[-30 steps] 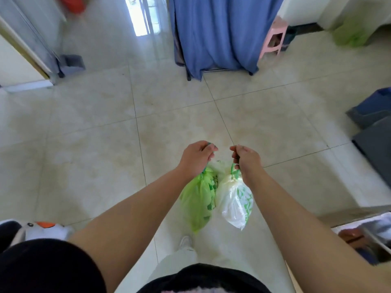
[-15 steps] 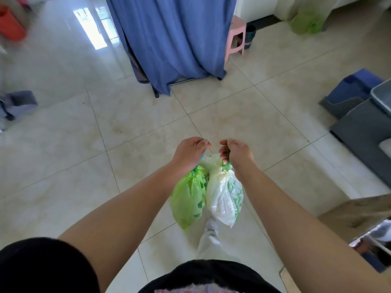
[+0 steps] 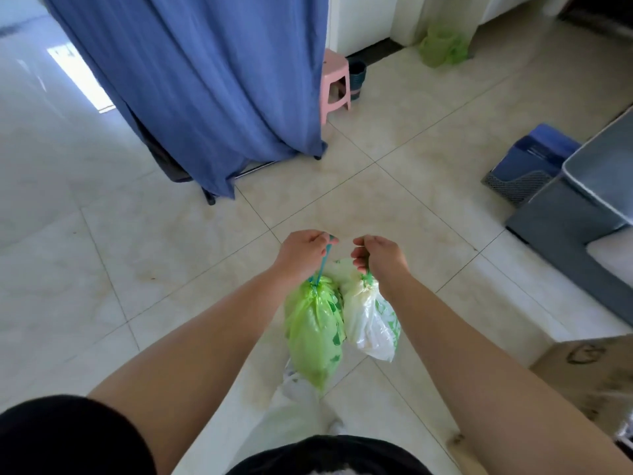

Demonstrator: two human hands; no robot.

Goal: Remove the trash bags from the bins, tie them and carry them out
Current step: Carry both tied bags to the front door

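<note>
Hanging from the left hand (image 3: 305, 250) is a green trash bag (image 3: 315, 334), cinched at the neck with a teal drawstring (image 3: 324, 264), and the fingers are curled tight around that string. The right hand (image 3: 378, 253) has the same deal going with a white trash bag (image 3: 370, 320) with green print, fingers clamped on its green tie. Both bags dangle side by side, touching, out in front of the body and off the tiled floor (image 3: 171, 255). Further back there's a blue curtain (image 3: 212, 90) with a pink stool (image 3: 335, 84) just beside it, and a crumpled green bag (image 3: 443, 46) sits by the far wall. Off to the right there's a grey container (image 3: 561, 228) next to a blue basket (image 3: 527, 162), plus a cardboard box (image 3: 589, 368) near the right forearm.
</note>
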